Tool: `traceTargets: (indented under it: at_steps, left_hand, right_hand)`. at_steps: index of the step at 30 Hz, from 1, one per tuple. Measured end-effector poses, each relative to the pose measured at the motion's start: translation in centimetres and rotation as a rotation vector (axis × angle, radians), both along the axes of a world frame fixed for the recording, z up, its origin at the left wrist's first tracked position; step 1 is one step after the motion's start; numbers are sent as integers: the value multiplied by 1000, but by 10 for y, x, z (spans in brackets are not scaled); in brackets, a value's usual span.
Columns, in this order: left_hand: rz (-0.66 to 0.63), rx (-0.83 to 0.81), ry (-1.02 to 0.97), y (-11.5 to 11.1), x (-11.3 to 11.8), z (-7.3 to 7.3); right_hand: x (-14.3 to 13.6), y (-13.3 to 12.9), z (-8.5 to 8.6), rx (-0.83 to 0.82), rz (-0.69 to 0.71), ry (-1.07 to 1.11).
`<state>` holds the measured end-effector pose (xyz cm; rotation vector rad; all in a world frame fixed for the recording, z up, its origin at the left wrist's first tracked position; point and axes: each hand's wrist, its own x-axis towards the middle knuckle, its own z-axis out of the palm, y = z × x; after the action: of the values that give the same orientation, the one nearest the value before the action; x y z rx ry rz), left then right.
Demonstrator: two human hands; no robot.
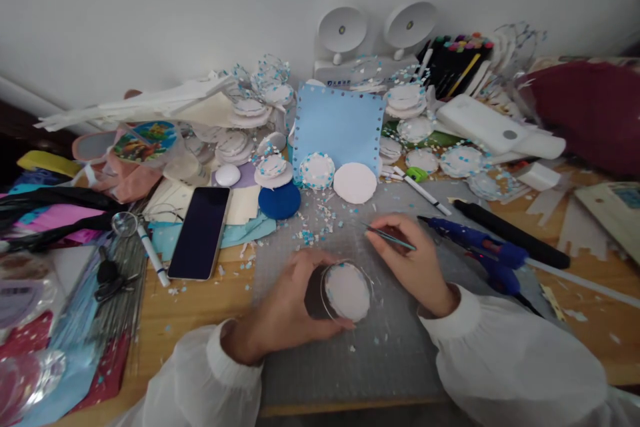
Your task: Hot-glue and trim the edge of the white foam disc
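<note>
1. The left hand [300, 307] has its grip clamped around a dark cylinder [315, 293], just above the grey mat [300, 380]; whether they touch, I cannot tell.
2. The cylinder's long axis leans to the right and toward the viewer. A white disc [349, 292] faces up at that end, a thin clear rim around it.
3. The right hand [407, 260] has thumb and fingers together on slim tweezers [393, 237], near the disc's far right side. Their long axis slants, with the tips to the left and slightly away from the person; whether the tips meet is too small to tell.
4. A blue glue gun [475, 243] lies just right of that hand, nozzle leftward, beside a thick black rod [513, 235].
5. Beyond the hands, blue and white bits [313, 235] lie scattered before a beaded disc [317, 171], a plain disc [355, 183] and a light blue sheet [340, 123].
6. A phone [200, 233] lies to the left on the wooden table [230, 300].
7. A clear tub [50, 368] sits at the near left; its contents are unclear.
</note>
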<state>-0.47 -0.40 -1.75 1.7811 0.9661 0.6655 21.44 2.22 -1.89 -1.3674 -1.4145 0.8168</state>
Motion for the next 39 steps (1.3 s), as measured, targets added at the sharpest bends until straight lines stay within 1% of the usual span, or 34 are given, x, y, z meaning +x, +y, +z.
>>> traceTargets:
  at_steps: [3, 6, 9, 13, 17, 23, 26, 29, 35, 37, 39]
  left_hand:
    - [-44, 46, 112, 4, 2, 9]
    - [-70, 72, 172, 7, 4, 13]
    - [-112, 104, 224, 8, 5, 11]
    - [-120, 189, 277, 6, 4, 7]
    - [-140, 267, 275, 6, 3, 4]
    - [-174, 326, 253, 6, 1, 7]
    - [-180, 358, 170, 4, -2, 9]
    - [-107, 352, 42, 2, -4, 8]
    - [249, 255, -92, -4, -5, -1]
    - [300, 252, -102, -4, -5, -3]
    - [312, 262, -92, -3, -4, -4]
  right_hand:
    - [2, 0, -6, 6, 39, -34]
    - [3, 0, -12, -33, 56, -41]
    - [2, 0, -15, -73, 71, -44]
    - [1, 1, -15, -5, 93, -130]
    - [2, 2, -14, 90, 110, -214]
    - [0, 5, -17, 110, 51, -280]
    - [-2, 7, -19, 144, 54, -306]
    - [-4, 8, -20, 188, 61, -311]
    - [-6, 10, -19, 250, 108, -321]
    - [-6, 10, -19, 275, 130, -337]
    - [-6, 9, -19, 293, 124, -343]
